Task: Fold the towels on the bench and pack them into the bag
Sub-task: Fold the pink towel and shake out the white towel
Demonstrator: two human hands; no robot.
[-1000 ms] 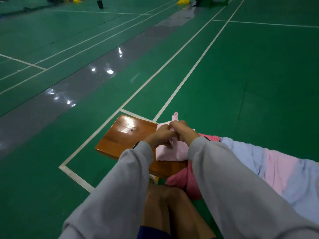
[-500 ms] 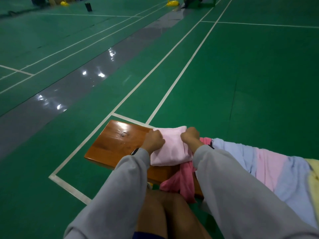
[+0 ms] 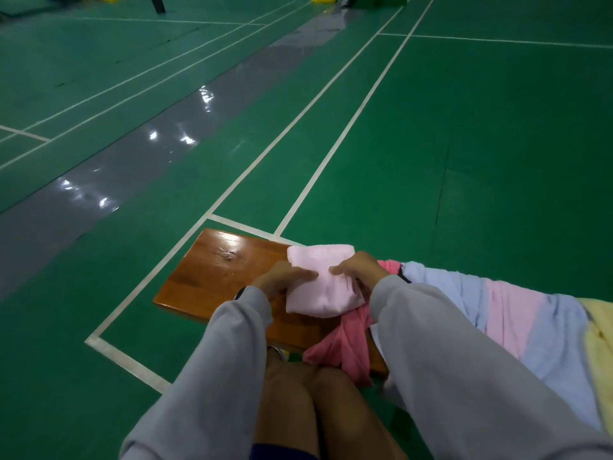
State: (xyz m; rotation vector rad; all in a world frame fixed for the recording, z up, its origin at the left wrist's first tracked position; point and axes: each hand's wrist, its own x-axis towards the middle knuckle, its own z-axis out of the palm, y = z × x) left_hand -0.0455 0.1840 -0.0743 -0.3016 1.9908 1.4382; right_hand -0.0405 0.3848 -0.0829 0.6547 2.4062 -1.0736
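A folded pale pink towel point(image 3: 320, 263) lies on the brown wooden bench point(image 3: 212, 277). My left hand point(image 3: 282, 280) lies on the towel's left side with its fingers stretched across the cloth. My right hand point(image 3: 360, 270) presses down on the right side, fingers pointing left. To the right, a darker pink towel point(image 3: 345, 346) hangs over the bench's near edge. Beyond it spread a light blue towel point(image 3: 441, 287), a pink one point(image 3: 507, 313), another blue one point(image 3: 557, 343) and a yellow one point(image 3: 600, 330). No bag is in view.
The bench stands on a green court floor point(image 3: 464, 161) with white lines and a grey strip at left. My bare knees point(image 3: 318, 403) are just below the bench edge. Small yellow objects and a dark one sit far off at the top.
The pale pink towel went from bunched between both hands to lying flat and folded on the bench. My hands have opened and now press on its two sides.
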